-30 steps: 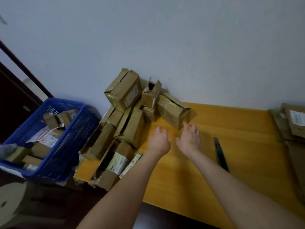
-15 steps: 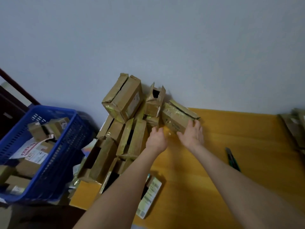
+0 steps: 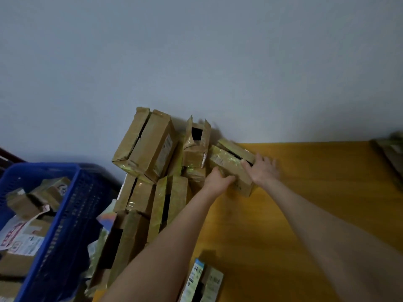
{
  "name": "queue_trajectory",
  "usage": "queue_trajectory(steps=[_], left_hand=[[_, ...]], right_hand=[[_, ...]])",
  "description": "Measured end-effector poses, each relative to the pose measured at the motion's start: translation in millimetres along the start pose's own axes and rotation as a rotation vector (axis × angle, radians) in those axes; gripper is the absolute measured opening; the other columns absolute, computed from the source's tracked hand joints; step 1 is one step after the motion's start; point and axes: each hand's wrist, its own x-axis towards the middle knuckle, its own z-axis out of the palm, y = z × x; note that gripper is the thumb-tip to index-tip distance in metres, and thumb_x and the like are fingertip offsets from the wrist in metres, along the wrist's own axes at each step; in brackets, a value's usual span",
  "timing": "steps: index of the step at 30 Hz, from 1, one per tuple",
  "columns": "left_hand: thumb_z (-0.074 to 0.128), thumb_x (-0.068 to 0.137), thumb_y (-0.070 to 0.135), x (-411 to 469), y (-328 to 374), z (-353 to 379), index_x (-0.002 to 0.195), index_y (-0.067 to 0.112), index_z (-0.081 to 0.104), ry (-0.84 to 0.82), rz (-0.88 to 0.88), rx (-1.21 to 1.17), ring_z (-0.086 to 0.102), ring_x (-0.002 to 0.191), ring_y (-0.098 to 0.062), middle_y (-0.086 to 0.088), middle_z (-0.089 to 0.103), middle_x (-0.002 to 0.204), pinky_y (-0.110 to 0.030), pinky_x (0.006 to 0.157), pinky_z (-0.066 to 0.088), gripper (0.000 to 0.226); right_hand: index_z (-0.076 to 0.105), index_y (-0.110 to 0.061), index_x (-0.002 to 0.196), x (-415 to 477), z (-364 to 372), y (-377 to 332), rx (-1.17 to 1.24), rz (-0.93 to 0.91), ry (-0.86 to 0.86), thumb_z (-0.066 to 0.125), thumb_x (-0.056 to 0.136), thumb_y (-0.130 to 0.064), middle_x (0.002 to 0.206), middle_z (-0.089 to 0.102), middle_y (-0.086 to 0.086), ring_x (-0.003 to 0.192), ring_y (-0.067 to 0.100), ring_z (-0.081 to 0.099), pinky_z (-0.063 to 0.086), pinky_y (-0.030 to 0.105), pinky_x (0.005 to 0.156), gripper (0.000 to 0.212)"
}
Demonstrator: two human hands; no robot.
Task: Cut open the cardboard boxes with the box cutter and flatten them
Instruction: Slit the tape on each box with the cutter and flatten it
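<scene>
A plain grey wall [image 3: 196, 62] fills the upper half of the frame, and below it a yellow wooden table [image 3: 305, 214] spreads across the lower right. A blue basket [image 3: 65, 214] holding more cartons and torn labels sits at the lower left, off the table's end. Between basket and table, a pile of cardboard boxes [image 3: 148, 182] leans against the wall in the centre of the frame, most of them taped and some gaping at a flap. At the pile's right edge lies the taped box [image 3: 229, 164] now being taken, tilted, with its lower corner near the tabletop. The left hand [image 3: 218, 182] grasps its near side with fingers curled under the edge, while the right hand [image 3: 265, 171] clasps the far end, thumb on the top face and fingers spread behind. A strip of flattened cardboard [image 3: 390, 153] shows at the right border, and a small printed carton [image 3: 202, 280] lies at the bottom centre. The step in hand looks like fetching the next box from the pile. The next move probably calls for drawing it clear onto bare tabletop without toppling its neighbours, then freeing one hand for the box cutter (which is nowhere in this view).
</scene>
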Motion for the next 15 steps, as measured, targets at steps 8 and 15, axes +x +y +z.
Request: queue_trajectory(steps=[8,15], left_hand=[[0.060,0.091,0.043,10,-12,0,0.146,0.009,0.030,-0.075,0.008,0.087,0.050,0.127,-0.031,-0.011,0.049,0.141,-0.038,0.104,0.042,0.071],[0.052,0.087,0.064,2,-13,15,0.147,0.014,0.029,-0.141,0.064,0.421,0.047,0.126,-0.036,-0.017,0.040,0.142,-0.041,0.100,0.042,0.082]], right_hand=[[0.061,-0.018,0.117,-45,27,5,0.132,0.065,-0.027,0.049,0.078,-0.075,0.108,0.066,0.007,0.095,0.028,0.062,0.050,0.032,0.073,0.070],[0.049,-0.033,0.117,-101,40,18,0.431,-0.026,-0.073,0.065,0.082,-0.058,0.106,0.059,-0.003,0.099,0.022,0.061,0.049,0.029,0.076,0.046]])
